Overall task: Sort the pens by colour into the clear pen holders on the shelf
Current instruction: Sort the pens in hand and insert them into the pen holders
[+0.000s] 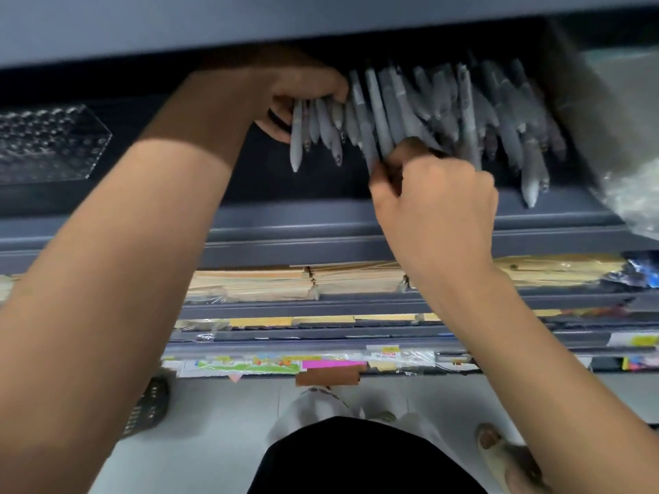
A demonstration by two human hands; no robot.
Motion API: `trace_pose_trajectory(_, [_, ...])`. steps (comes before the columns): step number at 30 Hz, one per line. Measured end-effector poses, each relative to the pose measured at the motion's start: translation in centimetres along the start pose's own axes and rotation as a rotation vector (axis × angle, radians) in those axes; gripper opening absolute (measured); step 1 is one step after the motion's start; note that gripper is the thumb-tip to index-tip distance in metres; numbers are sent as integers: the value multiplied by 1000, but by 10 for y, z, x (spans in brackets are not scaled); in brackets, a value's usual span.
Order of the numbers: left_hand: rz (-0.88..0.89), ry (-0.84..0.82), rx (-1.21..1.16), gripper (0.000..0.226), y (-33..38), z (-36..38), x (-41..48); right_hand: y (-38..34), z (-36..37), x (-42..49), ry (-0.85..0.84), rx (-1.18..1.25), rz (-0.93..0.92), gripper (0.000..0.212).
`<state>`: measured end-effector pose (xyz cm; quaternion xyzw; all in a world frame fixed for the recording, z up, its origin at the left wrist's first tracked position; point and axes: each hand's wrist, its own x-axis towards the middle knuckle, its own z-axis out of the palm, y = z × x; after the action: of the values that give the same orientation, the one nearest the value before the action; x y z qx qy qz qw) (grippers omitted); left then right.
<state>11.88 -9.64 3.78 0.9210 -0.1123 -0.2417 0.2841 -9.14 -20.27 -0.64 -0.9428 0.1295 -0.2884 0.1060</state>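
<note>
Dozens of pens (463,112), likely light, stiff and slippery, right of the clear pen holder (53,144): left hand (296,90) grips a bunch, right hand (438,197) fingers (413,151) pinch one barrel.

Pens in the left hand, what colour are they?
The pens in the left hand look uniformly grey, best seen in the head view.
</note>
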Motion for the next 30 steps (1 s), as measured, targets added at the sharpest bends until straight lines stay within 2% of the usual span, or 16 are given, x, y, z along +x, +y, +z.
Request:
trace_pose_trajectory(3, [-12, -18, -3, 49, 5, 1, -3, -2, 1, 2, -12, 17, -15, 25])
trace_pose_trajectory(6, [-30, -25, -8, 44, 8, 1, -9, -3, 0, 6, -65, 89, 7, 22])
trace_pose_trajectory(10, [-31, -30, -39, 41, 11, 2, -12, 5, -10, 11, -114, 317, 162, 20])
trace_pose_trajectory(14, [-21, -31, -42, 35, 15, 2, -18, 14, -21, 11, -8, 414, 228, 16])
trace_pose_trajectory(18, [-34, -69, -7, 19, 23, 3, -29, 21, -28, 10, 107, 460, 226, 11])
trace_pose_trajectory(22, [-40, -38, 43, 21, 31, 11, -34, 29, -29, 7, 176, 415, 220, 11])
trace_pose_trajectory(27, [-60, -30, 105, 20, 44, 16, -42, 36, -20, 5, 25, 290, 236, 24])
trace_pose_trajectory(30, [-72, -17, 104, 21, 48, 16, -41, 38, -18, 7, -18, 244, 210, 22])
